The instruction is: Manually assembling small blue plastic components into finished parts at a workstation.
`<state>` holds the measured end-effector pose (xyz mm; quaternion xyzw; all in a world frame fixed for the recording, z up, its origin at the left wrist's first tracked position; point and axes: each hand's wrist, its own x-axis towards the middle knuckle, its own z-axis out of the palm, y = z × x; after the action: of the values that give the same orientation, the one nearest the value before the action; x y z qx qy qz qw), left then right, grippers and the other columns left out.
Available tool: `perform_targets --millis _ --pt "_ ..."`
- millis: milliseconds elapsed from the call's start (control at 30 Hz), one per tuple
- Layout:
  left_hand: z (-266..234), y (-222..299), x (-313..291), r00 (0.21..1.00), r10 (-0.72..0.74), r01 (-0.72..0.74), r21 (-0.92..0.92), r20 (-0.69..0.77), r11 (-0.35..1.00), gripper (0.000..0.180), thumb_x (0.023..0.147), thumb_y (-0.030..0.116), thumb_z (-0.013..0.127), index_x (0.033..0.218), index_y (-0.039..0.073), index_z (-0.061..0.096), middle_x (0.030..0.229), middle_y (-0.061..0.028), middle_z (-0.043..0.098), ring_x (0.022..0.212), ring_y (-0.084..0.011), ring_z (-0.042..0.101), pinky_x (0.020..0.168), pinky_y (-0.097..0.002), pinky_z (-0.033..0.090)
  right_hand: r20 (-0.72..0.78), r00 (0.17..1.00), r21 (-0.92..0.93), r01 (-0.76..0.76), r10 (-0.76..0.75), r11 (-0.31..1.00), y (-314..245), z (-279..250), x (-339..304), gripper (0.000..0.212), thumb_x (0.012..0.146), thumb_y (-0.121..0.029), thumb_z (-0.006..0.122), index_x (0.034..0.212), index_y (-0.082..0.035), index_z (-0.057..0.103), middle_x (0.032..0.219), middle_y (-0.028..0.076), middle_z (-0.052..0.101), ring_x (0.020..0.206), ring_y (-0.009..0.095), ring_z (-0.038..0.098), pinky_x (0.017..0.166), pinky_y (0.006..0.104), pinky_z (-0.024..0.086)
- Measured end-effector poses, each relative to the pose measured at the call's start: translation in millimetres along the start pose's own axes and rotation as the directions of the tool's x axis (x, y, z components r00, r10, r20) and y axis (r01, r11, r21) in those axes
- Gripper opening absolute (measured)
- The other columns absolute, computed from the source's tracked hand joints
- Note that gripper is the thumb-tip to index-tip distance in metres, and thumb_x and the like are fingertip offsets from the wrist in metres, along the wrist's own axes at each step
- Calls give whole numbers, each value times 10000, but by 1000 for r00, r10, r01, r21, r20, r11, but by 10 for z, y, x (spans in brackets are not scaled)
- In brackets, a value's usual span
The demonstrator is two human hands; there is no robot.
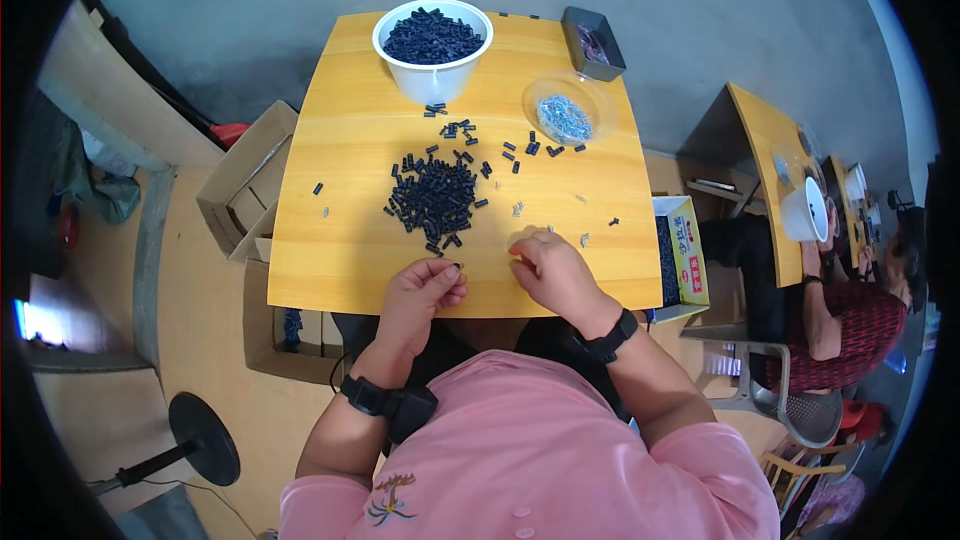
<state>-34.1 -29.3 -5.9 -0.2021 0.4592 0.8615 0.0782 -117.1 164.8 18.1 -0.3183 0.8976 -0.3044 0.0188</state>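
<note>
My left hand (424, 296) is closed in a pinch near the front edge of the wooden table (340, 275), with the tip of a small black part (458, 265) showing at its fingertips. To its right, my right hand (556, 278) has its fingers curled together just above the tabletop; whatever they hold, if anything, is hidden. Beyond the left hand lies a heap of small black tube-like parts (432, 195), with more scattered behind it. A few small silvery metal pieces (517, 209) lie loose beyond the right hand.
A white bucket (436, 80) full of black parts stands at the back, with a clear bowl (598, 105) of silvery pieces and a dark tray (600, 68) to its right. Cardboard boxes (240, 185) flank the table. A co-worker (835, 330) sits at another table on the right.
</note>
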Motion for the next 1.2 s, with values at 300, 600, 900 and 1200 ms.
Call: perform_targets --millis 300,600,900,1200 --pt "-88 -34 -21 999 -48 48 -25 6 999 133 874 100 571 971 13 595 824 -64 632 712 -128 612 641 -222 508 -28 999 -142 27 -32 989 -14 -203 540 35 701 -37 560 673 -17 558 727 157 558 750 328 562 639 391 476" --pt "-102 -57 -16 999 -36 36 -75 2 997 119 861 79 587 959 14 606 830 -73 645 704 -139 628 639 -230 519 73 978 -164 207 -198 964 402 -17 952 50 657 -6 567 665 -40 603 730 115 563 780 303 559 665 364 482" --pt "-120 -42 -18 998 -55 56 -62 30 996 117 866 80 581 960 16 605 825 -71 645 702 -138 626 638 -237 518 48 973 -140 229 -225 963 350 8 987 68 670 0 568 675 -50 615 716 116 544 768 291 555 672 347 482" --pt "-103 -49 -22 999 -47 48 -59 23 997 112 867 83 579 955 17 604 823 -69 646 704 -139 624 644 -238 517 140 964 -223 252 -225 942 361 90 1036 68 696 -12 547 697 -29 614 753 130 558 813 302 561 710 358 486"
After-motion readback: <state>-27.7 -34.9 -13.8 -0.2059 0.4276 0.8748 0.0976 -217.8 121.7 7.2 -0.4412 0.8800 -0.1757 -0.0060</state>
